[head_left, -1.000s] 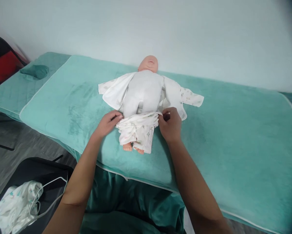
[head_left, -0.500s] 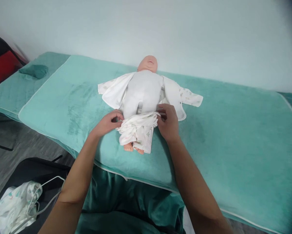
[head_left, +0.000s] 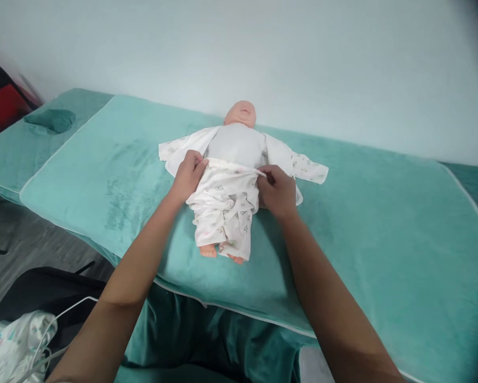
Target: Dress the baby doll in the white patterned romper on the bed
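A baby doll [head_left: 239,143] lies on its back on the green padded bed, head toward the wall and feet toward me. White patterned baby pants [head_left: 226,197] cover its legs up to the waist, bunched in folds over the thighs; both feet stick out below. My left hand [head_left: 191,175] pinches the waistband at one side. The other side of the waistband is gripped by my right hand [head_left: 277,189]. Under the doll a white jacket [head_left: 307,169] lies spread open, its sleeves out to both sides.
The green bed cover [head_left: 374,229] stretches along a white wall, with a face hole [head_left: 51,121] at the left end. At lower left a black chair [head_left: 55,290] carries crumpled white printed cloth [head_left: 15,346] and a white hanger. A red and black chair [head_left: 1,109] stands far left.
Both hands have drawn the pants' waistband up from the doll's thighs to its waist, covering the lower body. My left hand has moved up, toward the doll's head.
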The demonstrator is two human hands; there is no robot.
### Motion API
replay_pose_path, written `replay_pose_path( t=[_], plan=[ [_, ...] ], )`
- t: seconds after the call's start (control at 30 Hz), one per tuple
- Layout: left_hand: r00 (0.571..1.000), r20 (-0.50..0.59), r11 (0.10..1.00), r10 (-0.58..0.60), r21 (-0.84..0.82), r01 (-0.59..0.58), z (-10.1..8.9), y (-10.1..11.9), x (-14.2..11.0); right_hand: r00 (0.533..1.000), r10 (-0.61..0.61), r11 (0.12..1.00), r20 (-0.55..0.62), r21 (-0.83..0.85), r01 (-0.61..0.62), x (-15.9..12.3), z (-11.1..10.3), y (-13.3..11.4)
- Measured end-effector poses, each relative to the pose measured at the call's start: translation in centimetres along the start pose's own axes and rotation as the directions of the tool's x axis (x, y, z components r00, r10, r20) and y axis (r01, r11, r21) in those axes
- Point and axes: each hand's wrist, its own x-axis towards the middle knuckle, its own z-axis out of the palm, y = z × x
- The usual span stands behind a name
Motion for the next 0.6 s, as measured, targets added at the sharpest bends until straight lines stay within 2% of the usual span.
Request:
replay_pose_path(
  t=[0.1,0.2,0.4,0.5,0.6],
  plan=[
    [0.999,-0.006,0.994,-0.037,-0.103,0.037,1.3,-0.5,1.7,0.971,0.237,0.946,0.039,0.218,-0.239,2.1,0.6,0.8],
    [0.995,0.02,0.973,-0.097,-0.21,0.099,1.8,-1.2,1.3,0.931,0.339,0.854,0.134,0.372,-0.364,2.6,1.2,1.8],
    [0.979,0.161,0.969,-0.127,-0.191,0.157,0.3,-1.5,0.3,0.928,0.305,0.868,0.213,0.338,-0.363,1.9,0.4,2.8],
    [0.946,0.287,0.952,-0.152,-0.215,0.218,-0.9,-1.5,0.4,0.912,0.268,0.86,0.31,0.35,-0.372,1.7,-0.6,2.7],
    [0.903,0.406,0.942,-0.141,-0.224,0.248,-2.2,-1.4,0.3,0.875,0.25,0.829,0.415,0.375,-0.414,1.4,-1.3,2.4]
  ],
)
